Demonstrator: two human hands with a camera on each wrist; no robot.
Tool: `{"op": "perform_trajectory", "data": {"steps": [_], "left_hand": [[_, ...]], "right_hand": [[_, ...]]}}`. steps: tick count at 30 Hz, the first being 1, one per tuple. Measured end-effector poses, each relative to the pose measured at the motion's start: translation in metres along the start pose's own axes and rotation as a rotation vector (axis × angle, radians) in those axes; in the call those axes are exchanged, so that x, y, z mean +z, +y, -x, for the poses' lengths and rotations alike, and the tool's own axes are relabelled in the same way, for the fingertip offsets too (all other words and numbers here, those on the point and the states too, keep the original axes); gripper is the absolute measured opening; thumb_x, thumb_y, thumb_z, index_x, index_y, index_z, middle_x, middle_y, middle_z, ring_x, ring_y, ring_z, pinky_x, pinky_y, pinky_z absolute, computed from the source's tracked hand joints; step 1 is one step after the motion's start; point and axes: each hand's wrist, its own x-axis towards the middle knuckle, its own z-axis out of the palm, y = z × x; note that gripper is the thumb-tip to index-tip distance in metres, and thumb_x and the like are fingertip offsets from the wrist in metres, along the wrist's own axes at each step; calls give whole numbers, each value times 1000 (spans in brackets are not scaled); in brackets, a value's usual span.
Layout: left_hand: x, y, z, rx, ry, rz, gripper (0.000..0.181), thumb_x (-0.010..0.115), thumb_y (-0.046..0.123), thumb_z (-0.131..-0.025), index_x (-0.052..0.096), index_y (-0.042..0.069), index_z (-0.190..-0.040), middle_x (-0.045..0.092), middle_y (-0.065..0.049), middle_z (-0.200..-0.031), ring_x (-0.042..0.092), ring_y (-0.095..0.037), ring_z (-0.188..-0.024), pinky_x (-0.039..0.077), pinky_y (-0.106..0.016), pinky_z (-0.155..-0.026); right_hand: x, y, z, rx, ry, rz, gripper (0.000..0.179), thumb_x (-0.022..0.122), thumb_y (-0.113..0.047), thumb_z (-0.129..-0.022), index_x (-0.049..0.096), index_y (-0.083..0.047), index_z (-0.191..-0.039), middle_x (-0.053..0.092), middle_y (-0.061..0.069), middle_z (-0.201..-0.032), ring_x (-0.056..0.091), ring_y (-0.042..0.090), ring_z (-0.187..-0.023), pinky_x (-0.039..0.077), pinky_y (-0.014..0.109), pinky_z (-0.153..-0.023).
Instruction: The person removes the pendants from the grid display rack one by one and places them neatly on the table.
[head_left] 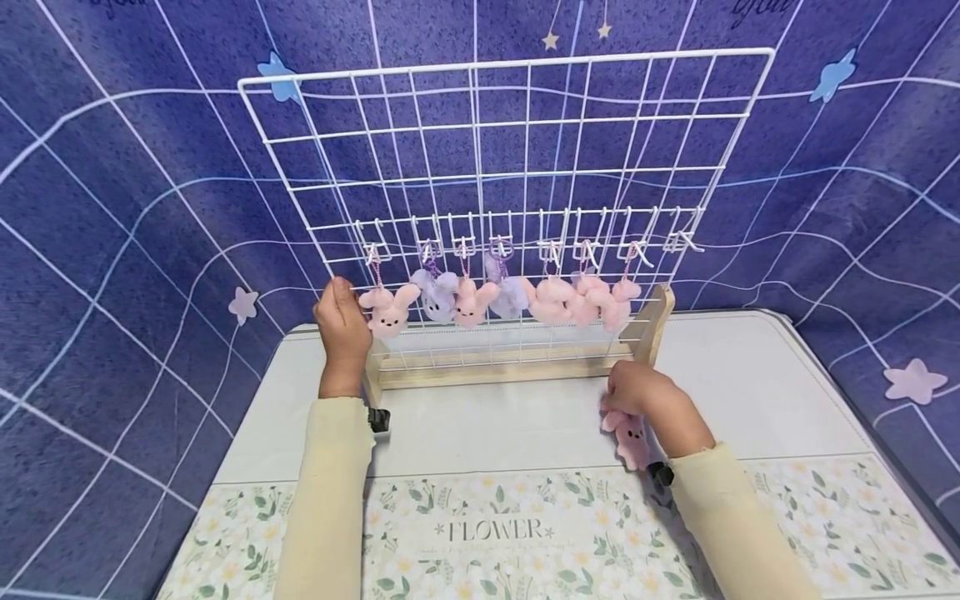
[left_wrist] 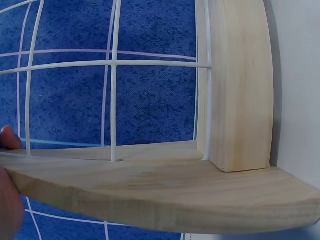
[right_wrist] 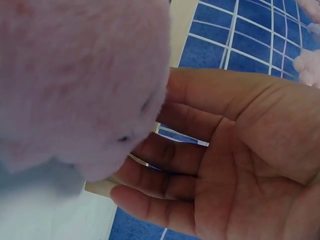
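A white wire grid rack (head_left: 501,125) stands upright in a wooden base (head_left: 495,375). My left hand (head_left: 343,325) grips the upright wooden side piece (left_wrist: 165,205) at the rack's left end, thumb and fingers on opposite sides. My right hand (head_left: 648,396) holds a pink plush bunny charm (head_left: 632,440) at its top, in front of the base's right end. In the right wrist view the bunny's fuzzy body hides the fingertips. Plush bunny charms hang in a row from hooks, among them a pink one (head_left: 388,313) and a lilac one (head_left: 437,297).
At the row's right end a white hook (head_left: 681,242) carries no charm. A floral mat (head_left: 495,529) lettered "FLOWER" covers the front of the white table (head_left: 480,433). Behind stands a blue cloth backdrop (head_left: 135,167) with line and star patterns.
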Motion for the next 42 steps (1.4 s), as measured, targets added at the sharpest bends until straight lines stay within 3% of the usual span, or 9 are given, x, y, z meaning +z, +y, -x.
{"op": "perform_trajectory", "data": {"steps": [6,9,13,18,21,27,34,42], "left_hand": [[0,-1,1,13,0,-1,37,41,9,-111,51,-3,-78,40,15,-60,39,7,-51,31,-14,-56],[-1,0,0,23,2,10,37,41,9,-111,50,-3,-77,40,14,-61,39,6,-52,31,-15,-56],[0,1,1,28,10,25,35,42,7,-110,50,-3,-77,39,16,-61,38,7,-52,31,-14,-56],[0,2,2,33,18,31,34,42,7,-110,52,-4,-79,41,16,-62,39,7,-52,32,-14,-57],[1,2,2,27,21,40,34,41,7,-110,51,-4,-80,41,17,-62,39,7,-53,32,-14,-56],[1,3,3,19,23,43,33,41,6,-110,51,-5,-80,41,18,-61,39,9,-52,32,-13,-55],[5,6,5,-8,39,60,32,39,0,-109,51,-11,-81,40,22,-63,39,11,-54,31,-11,-57],[1,41,5,4,46,101,32,37,-2,-108,48,-15,-80,39,25,-63,36,14,-55,30,-10,-57]], "right_hand": [[0,-6,4,-12,75,-13,14,77,-18,-89,69,-7,-87,69,8,-83,62,22,-69,49,36,-61],[-7,-8,5,-49,197,-34,17,70,-19,-93,72,-2,-97,74,14,-92,67,26,-76,55,44,-70],[-21,-12,11,-63,368,-97,29,65,-22,-97,70,3,-111,74,19,-95,67,30,-81,55,49,-77],[-34,-18,24,-15,505,-194,31,71,-25,-96,59,1,-110,63,15,-88,58,29,-74,45,39,-66],[-38,-23,31,4,597,-255,43,75,-27,-94,50,0,-117,58,15,-92,56,31,-77,42,39,-65],[-40,-32,32,-94,795,-343,73,82,-25,-90,40,4,-140,53,21,-107,53,34,-92,42,44,-78],[-38,-38,24,-183,850,-420,75,85,-23,-89,40,4,-142,57,27,-116,57,37,-100,46,45,-88],[-34,-39,16,-178,897,-431,69,83,-18,-88,44,0,-142,61,23,-117,63,36,-96,51,45,-87]]}}
